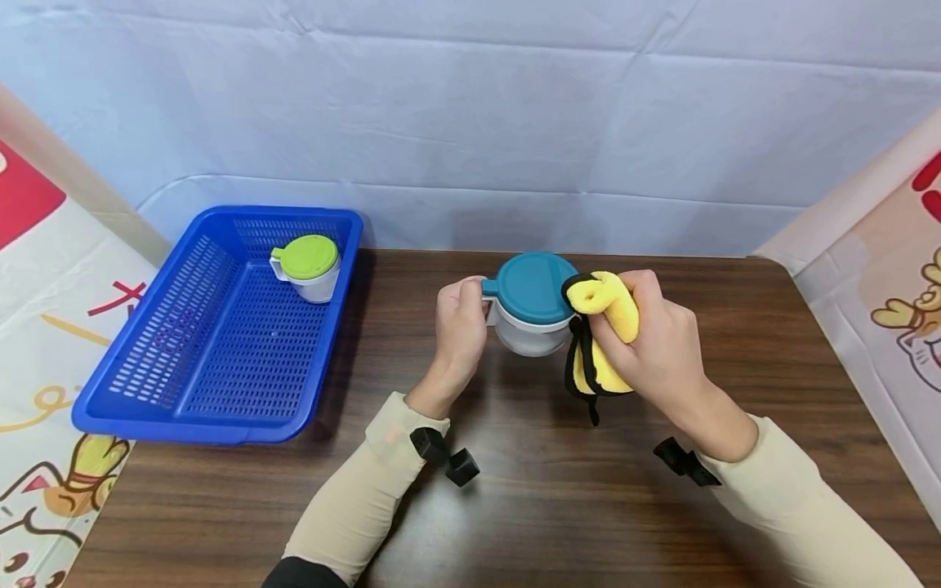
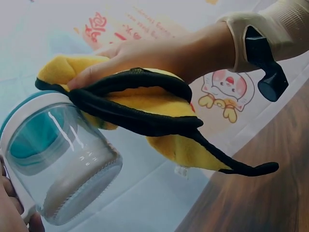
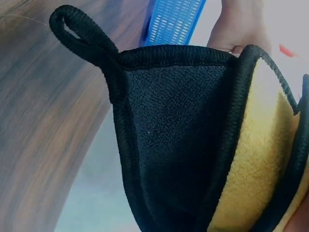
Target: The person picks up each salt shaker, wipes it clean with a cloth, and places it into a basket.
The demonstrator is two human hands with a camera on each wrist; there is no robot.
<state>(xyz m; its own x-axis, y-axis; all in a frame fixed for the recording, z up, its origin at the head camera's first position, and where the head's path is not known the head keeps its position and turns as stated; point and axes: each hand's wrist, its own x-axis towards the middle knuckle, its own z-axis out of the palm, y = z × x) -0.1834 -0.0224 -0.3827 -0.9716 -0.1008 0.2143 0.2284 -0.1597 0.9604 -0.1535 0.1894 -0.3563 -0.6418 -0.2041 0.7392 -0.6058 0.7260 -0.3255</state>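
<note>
My left hand [image 1: 459,331] grips the white handle of a clear jar [image 2: 72,164] with a teal lid [image 1: 535,286]. In the left wrist view the jar is tilted, and something pale shows low inside its glass. My right hand [image 1: 657,347] holds a folded yellow cleaning cloth [image 1: 613,359] with black edging against the jar's right side, by the lid's rim. A black hanging loop sticks out from a corner of the cloth [image 3: 178,116], whose dark side fills much of the right wrist view.
At the left stands a blue plastic basket [image 1: 213,433] with slotted walls. In its far right corner sits a similar jar with a lime-green lid [image 1: 309,257]. The brown wooden table [image 1: 529,506] meets a pale cloth backdrop [image 1: 470,131] behind.
</note>
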